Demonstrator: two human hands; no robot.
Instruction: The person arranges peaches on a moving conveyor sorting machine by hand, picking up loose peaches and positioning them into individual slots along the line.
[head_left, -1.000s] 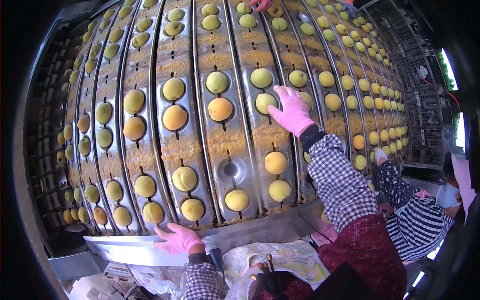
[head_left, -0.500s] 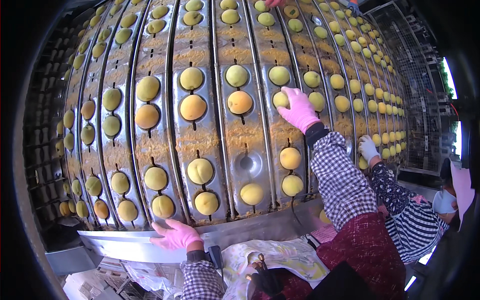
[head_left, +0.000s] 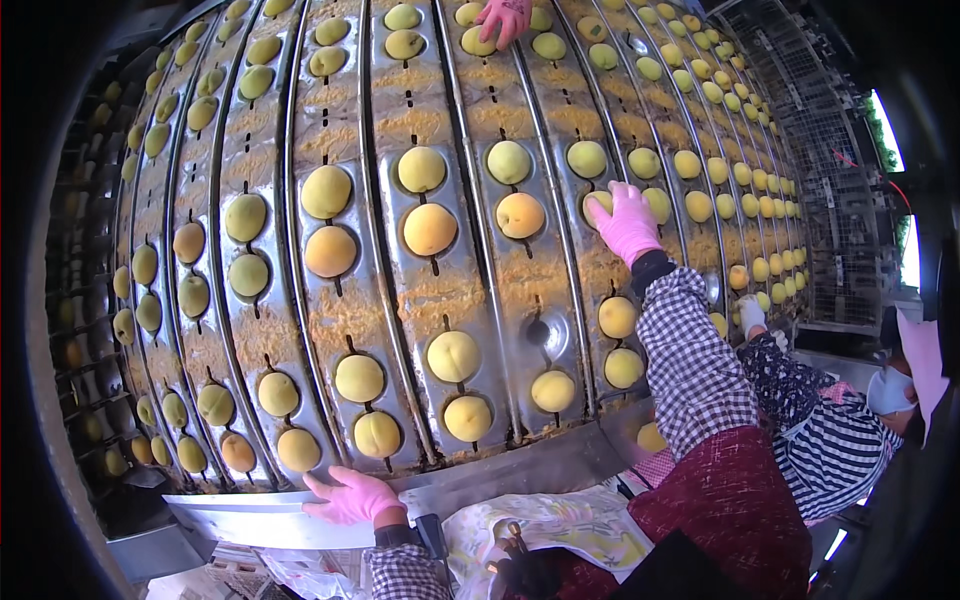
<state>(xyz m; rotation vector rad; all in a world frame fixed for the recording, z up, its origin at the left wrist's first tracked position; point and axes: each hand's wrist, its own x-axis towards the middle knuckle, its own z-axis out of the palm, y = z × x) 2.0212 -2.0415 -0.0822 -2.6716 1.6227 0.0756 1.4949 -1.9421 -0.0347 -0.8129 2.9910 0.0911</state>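
Note:
My right hand [head_left: 630, 224], in a pink glove, has its fingers curled round a yellow peach [head_left: 597, 208] that sits in a cup of a metal plate. Another peach [head_left: 586, 159] lies in the cup just beyond it. In the same kind of glove, my left hand [head_left: 350, 497] rests on the metal ledge [head_left: 260, 522] along the near side, fingers spread and holding nothing. Closest to it are a peach [head_left: 298, 450] and a creased one [head_left: 377, 434]. One cup [head_left: 543, 335] between my hands holds no fruit.
Rows of metal plates [head_left: 420, 300] smeared with orange pulp carry many peaches. At the far side, another person's pink-gloved hand [head_left: 503, 18] touches a peach. To my right, a co-worker in a striped top [head_left: 830, 450] reaches a white-gloved hand [head_left: 752, 315] to the plates.
The plates and peaches have shifted rightward, and my right hand has moved with its peach. My left hand stays on the ledge. The far pink-gloved hand has come further into view.

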